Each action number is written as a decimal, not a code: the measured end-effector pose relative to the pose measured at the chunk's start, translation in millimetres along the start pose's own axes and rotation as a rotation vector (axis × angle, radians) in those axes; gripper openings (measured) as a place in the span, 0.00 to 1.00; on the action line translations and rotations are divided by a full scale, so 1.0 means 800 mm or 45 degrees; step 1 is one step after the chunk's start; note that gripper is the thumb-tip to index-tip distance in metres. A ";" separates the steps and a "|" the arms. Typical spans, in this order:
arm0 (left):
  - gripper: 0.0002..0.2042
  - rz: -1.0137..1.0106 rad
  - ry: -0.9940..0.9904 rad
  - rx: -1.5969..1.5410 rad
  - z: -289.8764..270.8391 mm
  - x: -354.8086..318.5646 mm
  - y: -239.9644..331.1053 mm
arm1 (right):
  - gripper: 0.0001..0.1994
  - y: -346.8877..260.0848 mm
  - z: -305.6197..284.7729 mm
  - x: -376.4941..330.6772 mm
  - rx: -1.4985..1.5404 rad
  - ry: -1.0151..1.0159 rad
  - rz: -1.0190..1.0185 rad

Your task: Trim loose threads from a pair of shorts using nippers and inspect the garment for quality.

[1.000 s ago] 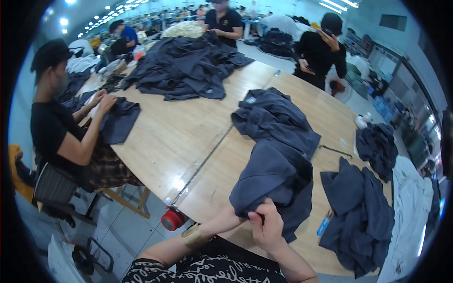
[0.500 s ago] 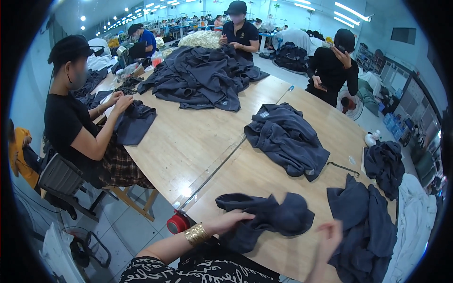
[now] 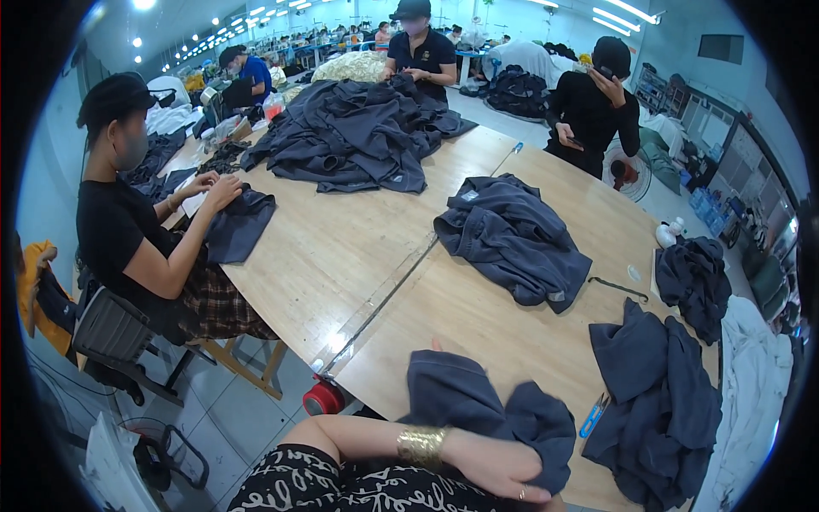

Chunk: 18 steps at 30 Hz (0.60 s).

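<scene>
In front of me a dark grey garment (image 3: 452, 388) lies bunched at the near edge of the table. My left arm, with a wide gold bracelet, reaches across it to the right. At the garment's near right end my left hand (image 3: 499, 468) is closed on the cloth, its fingers partly hidden. My right hand is almost wholly covered; only bits of skin show near the lower edge, and its fingers cannot be made out. A fingertip pokes up behind the garment's far edge. Blue thread snips (image 3: 595, 416) lie right of the garment, beside a dark grey garment pile (image 3: 653, 401).
Another dark grey garment (image 3: 516, 243) lies mid-table, near a dark hooked strip (image 3: 618, 288). A large heap of dark garments (image 3: 350, 136) covers the far end. At left a seated person (image 3: 141, 213) handles dark cloth. A red round object (image 3: 324, 398) sits at the near left edge.
My left hand has swung right and nearer across the garment, which has been turned and pulled closer. My right hand has left the spot where the blue snips now show.
</scene>
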State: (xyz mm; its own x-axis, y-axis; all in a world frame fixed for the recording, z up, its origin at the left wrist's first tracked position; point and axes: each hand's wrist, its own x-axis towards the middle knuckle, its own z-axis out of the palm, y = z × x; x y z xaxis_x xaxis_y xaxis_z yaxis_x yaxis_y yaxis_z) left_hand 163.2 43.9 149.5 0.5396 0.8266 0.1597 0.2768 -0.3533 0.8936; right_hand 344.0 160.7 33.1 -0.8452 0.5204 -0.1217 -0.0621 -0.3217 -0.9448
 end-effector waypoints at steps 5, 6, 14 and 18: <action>0.24 -0.827 1.001 -0.437 -0.073 -0.103 -0.006 | 0.13 -0.056 0.118 0.066 0.247 0.215 0.033; 0.22 -0.358 1.366 -0.752 -0.068 -0.121 -0.045 | 0.13 -0.066 0.105 0.071 0.297 0.258 0.041; 0.24 0.636 1.489 -1.790 -0.103 -0.154 -0.091 | 0.11 -0.198 0.051 0.162 0.138 0.703 -0.584; 0.25 0.701 1.463 -1.831 -0.119 -0.131 -0.085 | 0.08 -0.170 0.081 0.162 -0.755 0.835 -1.100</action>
State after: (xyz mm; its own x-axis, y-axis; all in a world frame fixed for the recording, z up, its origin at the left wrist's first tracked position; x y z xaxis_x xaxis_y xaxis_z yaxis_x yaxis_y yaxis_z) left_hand 12.3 22.8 112.1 -0.5467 0.8279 0.1249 -0.8077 -0.5608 0.1821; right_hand 208.6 220.5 165.6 -0.2101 0.7372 0.6422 -0.0724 0.6434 -0.7621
